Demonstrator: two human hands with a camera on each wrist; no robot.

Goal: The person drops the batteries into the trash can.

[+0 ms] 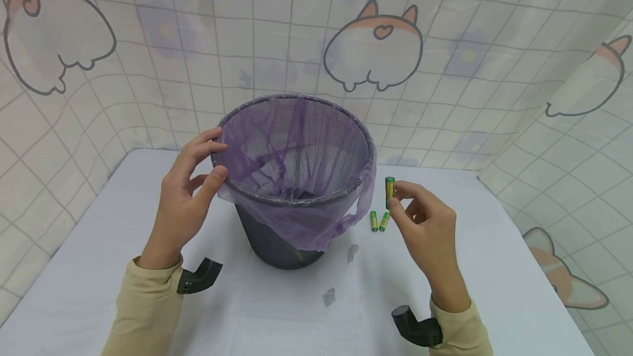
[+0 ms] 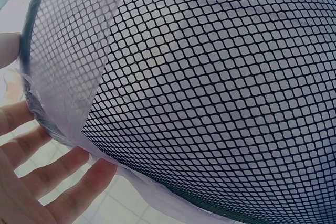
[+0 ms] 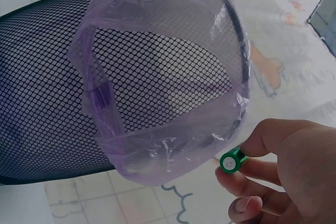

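A black mesh trash bin [image 1: 277, 240], lined with a purple plastic bag [image 1: 316, 229], stands upright on the white table. At its left rim my left hand [image 1: 185, 196] rests with spread, fairly straight fingers and thumb; the left wrist view shows the fingertips [image 2: 79, 156] against the bag-covered edge. To the right of the bin, my right hand [image 1: 427, 224] pinches a green and yellow battery [image 1: 390, 191] between thumb and fingers, upright in the head view. One flat end of that battery [image 3: 231, 162] faces the right wrist camera, apart from the bag.
Two more batteries [image 1: 373, 221] lie on the white table [image 1: 277, 317] between the bin and my right hand. Grey patches [image 1: 328, 296] mark the tabletop in front of the bin. A tile-patterned curtain with cartoon animals [image 1: 373, 54] hangs behind and at both sides.
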